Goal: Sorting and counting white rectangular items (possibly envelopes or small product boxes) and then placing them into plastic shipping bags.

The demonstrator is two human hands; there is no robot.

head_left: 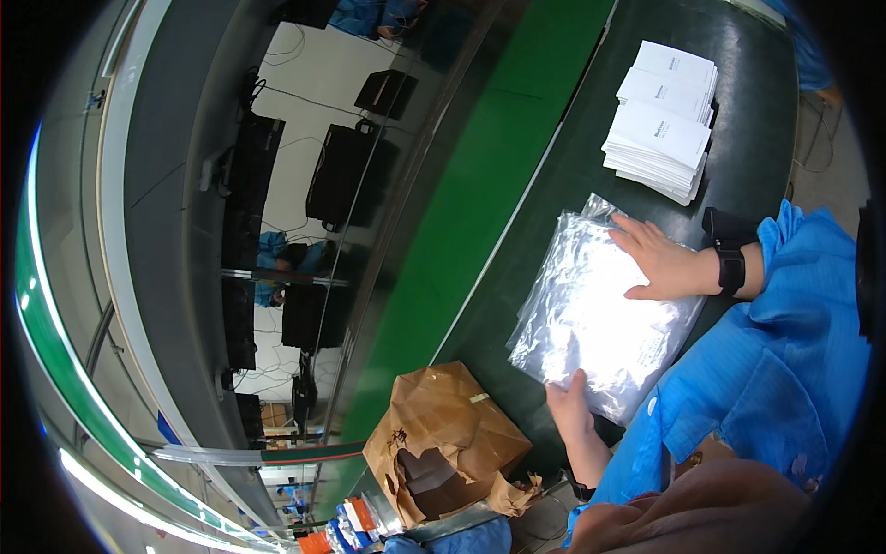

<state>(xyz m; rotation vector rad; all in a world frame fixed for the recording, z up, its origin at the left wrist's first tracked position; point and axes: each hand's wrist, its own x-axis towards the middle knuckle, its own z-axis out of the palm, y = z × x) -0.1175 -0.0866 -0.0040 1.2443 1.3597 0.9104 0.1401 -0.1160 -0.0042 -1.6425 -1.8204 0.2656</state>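
A stack of clear plastic bags (pixel 591 305), bright with glare, lies on the dark green work surface. My right hand (pixel 660 263) rests on it palm down, fingers spread and thumb apart. At the lower edge of the bags is my left hand (pixel 572 411), its thumb on top and its other fingers mostly hidden. It grips that edge. Black bands circle both wrists, and the sleeves are blue. Beyond my right hand, piles of white booklets (pixel 660 134) stand in an overlapping row, apart from the bags.
A torn brown paper package (pixel 452 434) stands beyond my left hand, its side ripped into a hole. A green conveyor belt (pixel 434 249) runs alongside the work surface. Black equipment (pixel 341 175) and cables lie past it. Blue-clothed people (pixel 277 263) appear across the line.
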